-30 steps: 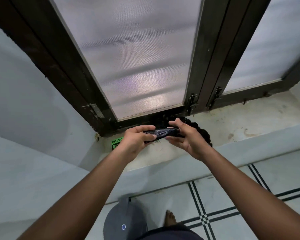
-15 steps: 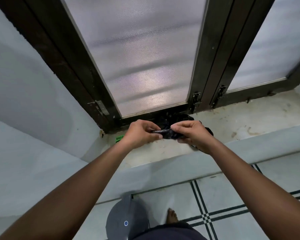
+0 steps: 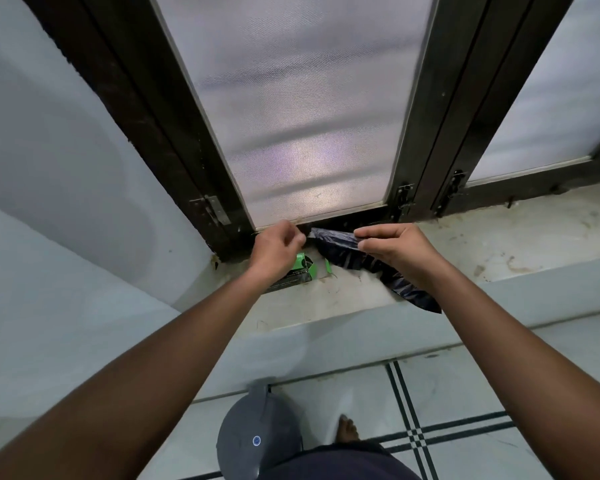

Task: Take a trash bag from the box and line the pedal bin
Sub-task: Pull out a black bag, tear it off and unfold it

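Above the pale stone windowsill, the left hand and right hand each pinch an end of the crinkled black plastic trash bag, likely to unfold it; beneath sits the green cardboard box, and the grey round pedal bin waits closed on the floor.

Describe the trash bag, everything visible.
The trash bag is black, glossy thin plastic, wrinkled and partly unfolded into a long strip. It runs diagonally from near the window frame down to the right, its lower end hanging past the sill edge. The right hand pinches its upper part; the left hand is closed at its top corner, contact there unclear. The green box lies just beneath.
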The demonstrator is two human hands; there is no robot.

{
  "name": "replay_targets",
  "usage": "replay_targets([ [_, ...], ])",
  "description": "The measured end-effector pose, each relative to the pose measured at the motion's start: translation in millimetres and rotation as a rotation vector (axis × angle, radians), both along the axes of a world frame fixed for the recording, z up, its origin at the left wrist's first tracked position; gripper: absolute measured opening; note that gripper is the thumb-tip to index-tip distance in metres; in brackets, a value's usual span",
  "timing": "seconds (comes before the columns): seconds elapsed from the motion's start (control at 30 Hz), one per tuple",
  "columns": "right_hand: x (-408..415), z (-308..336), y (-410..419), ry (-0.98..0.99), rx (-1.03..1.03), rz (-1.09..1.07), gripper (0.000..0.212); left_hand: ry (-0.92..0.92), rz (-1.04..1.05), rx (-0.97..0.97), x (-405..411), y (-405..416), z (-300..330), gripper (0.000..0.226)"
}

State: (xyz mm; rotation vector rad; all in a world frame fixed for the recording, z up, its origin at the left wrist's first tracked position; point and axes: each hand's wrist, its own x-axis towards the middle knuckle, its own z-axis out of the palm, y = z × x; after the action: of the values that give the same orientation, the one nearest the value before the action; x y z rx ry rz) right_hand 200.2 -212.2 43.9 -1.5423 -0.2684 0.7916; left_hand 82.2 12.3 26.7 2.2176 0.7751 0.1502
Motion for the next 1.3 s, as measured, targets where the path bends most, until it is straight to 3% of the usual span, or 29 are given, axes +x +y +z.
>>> replay_targets([
  [0.07,1.3,-3.2,-0.9,0.016,-0.029,-0.037,0.026,0.168,-0.229,0.220,-3.4,1.7,-6.1,0.013],
  [0.13,-0.6,-6.8,1.6,0.028,-0.053,-0.079,0.027,0.319,-0.323,0.304,-1.5,-2.5,-4.2,0.023],
  [0.33,-19.3,-16.5,13.5,0.097,-0.119,-0.241,0.026,0.374,-0.171,0.228,14.1,-9.7,5.0,0.017],
  [0.47,-29.5,-22.4,18.7,0.193,-0.067,-0.303,0.026,0.406,-0.205,0.302,15.1,-9.6,5.0,0.015],
  [0.57,-33.4,-22.6,23.1,0.211,-0.045,-0.331,0.027,0.324,-0.182,0.400,11.1,-7.5,5.8,0.016],
  [0.73,-42.4,-10.9,35.0,0.145,-0.047,-0.346,0.030,-0.068,-0.081,0.123,-17.6,1.5,9.2,0.011],
  [0.83,-52.8,2.1,44.0,0.105,-0.051,-0.331,0.031,-0.181,-0.036,0.012,-37.6,6.2,20.4,0.021],
  [0.9,-58.9,14.8,48.3,0.087,-0.039,-0.303,0.030,-0.221,-0.005,-0.045,-48.1,10.1,27.2,0.027],
  [1.0,-64.5,36.4,54.2,-0.008,-0.061,-0.258,0.028,-0.204,0.031,-0.051,-61.4,18.2,31.8,0.016],
  [1.07,-66.6,48.7,55.8,-0.106,-0.128,-0.258,0.023,-0.182,0.043,-0.125,-66.1,18.9,32.0,0.026],
  [1.17,-78.6,66.4,56.6,-0.275,-0.264,-0.223,0.021,-0.215,0.029,-0.234,-70.4,15.7,30.0,0.044],
  [1.3,-95.1,97.6,59.4,-0.618,-0.456,-0.028,0.027,-0.245,0.036,-0.297,-73.3,10.8,27.3,0.052],
])
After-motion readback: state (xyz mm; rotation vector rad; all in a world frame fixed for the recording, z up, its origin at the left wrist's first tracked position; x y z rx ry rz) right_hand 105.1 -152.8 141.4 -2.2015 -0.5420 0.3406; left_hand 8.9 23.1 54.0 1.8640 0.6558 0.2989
